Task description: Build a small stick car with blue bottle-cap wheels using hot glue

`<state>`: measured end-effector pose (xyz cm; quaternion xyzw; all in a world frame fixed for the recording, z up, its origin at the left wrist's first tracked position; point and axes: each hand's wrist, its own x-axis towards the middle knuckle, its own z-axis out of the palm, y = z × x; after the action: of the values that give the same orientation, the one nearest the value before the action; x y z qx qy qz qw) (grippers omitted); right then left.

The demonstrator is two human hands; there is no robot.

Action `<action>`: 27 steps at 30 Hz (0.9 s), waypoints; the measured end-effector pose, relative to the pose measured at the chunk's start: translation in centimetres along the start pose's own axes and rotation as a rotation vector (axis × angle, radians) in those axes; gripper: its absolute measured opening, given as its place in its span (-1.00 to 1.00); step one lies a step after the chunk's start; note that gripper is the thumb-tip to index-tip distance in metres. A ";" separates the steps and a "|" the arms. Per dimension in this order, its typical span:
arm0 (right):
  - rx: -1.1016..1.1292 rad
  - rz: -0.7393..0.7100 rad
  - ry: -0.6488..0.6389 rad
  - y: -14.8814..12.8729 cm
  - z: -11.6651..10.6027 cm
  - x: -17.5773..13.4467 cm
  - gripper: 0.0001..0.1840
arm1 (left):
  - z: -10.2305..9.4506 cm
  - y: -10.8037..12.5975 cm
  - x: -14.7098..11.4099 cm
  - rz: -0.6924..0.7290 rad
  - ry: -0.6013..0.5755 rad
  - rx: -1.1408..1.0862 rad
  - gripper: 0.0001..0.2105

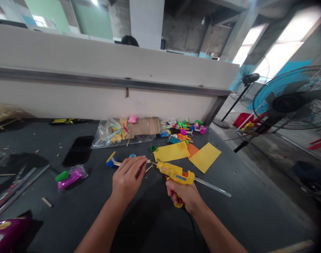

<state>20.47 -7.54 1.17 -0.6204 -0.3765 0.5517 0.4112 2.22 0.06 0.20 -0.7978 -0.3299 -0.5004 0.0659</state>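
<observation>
Cluttered worktop (pixel 84 207): left hand (pixel 128 178) pinches a small piece (pixel 149 161), right hand (pixel 183 193) grips a glue gun (pixel 173 171); gluing looks unfinished

A long white partition panel (pixel 71 52) with a grey metal rail (pixel 78 79) stands behind the flat dark-grey surface (pixel 252 196). Beyond it are a smooth white column (pixel 146 23), a pale green wall (pixel 94 21) and bare grey concrete (pixel 187 31). At right, tall bright windows (pixel 289 42) glow above blue-painted wall sections (pixel 294 74); round black-caged fans (pixel 287 102) stand over a grey concrete floor (pixel 275 149).
</observation>
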 end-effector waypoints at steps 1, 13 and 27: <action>0.016 -0.007 -0.001 0.1 0.0 0.0 -0.68 | 0.0 0.0 0.0 0.001 0.000 0.002 -0.73; 0.084 -0.043 -0.039 0.2 -0.3 0.0 -0.66 | 0.0 0.1 0.0 0.022 -0.020 -0.016 -0.72; 0.026 -0.019 -0.004 -0.1 -0.1 -0.1 -0.64 | 0.2 0.0 -0.2 0.008 -0.026 -0.006 -0.74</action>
<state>20.55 -7.59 1.25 -0.6102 -0.3758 0.5539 0.4238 2.29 0.06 -0.06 -0.8056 -0.3261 -0.4909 0.0611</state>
